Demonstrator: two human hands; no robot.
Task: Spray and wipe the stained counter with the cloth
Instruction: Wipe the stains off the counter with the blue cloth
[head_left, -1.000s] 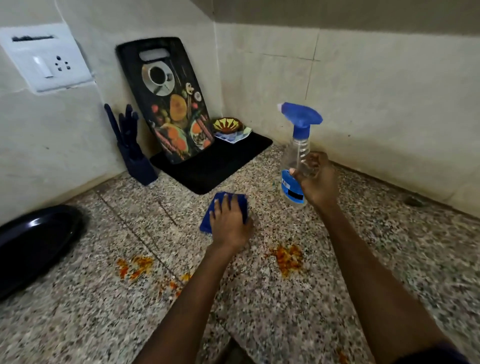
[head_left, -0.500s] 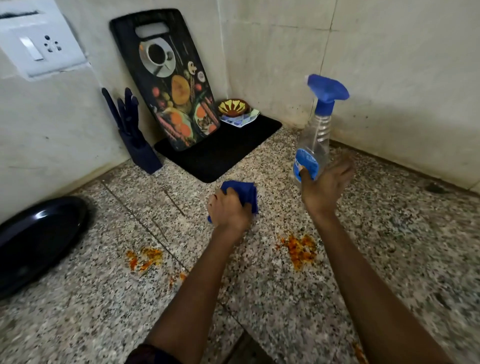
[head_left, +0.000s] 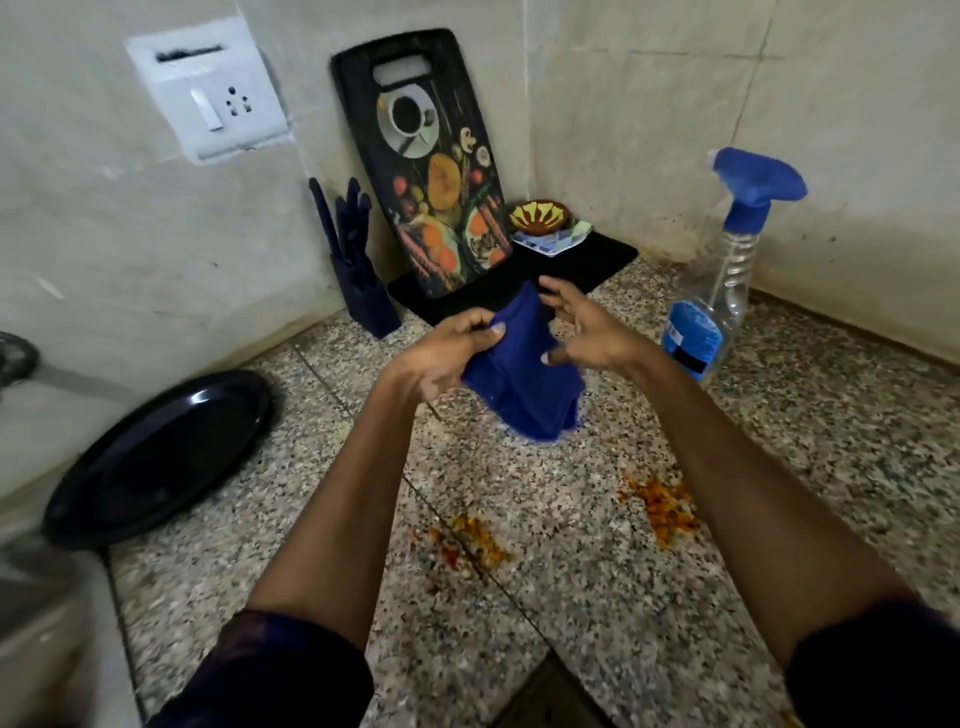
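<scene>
Now the blue cloth (head_left: 524, 374) is held up above the speckled counter (head_left: 571, 597), its lower edge hanging close to the stone. It is gripped at its left side by the left hand (head_left: 447, 353), thumb and curled fingers pinching the fabric. The right hand (head_left: 587, 332) is spread at the cloth's right side, fingers loosely bent; whether the fabric is actually pinched there cannot be told. The spray bottle (head_left: 711, 306) is stood upright to the right, apart from both hands. Two orange stains (head_left: 662, 506) are seen nearer, below the cloth.
</scene>
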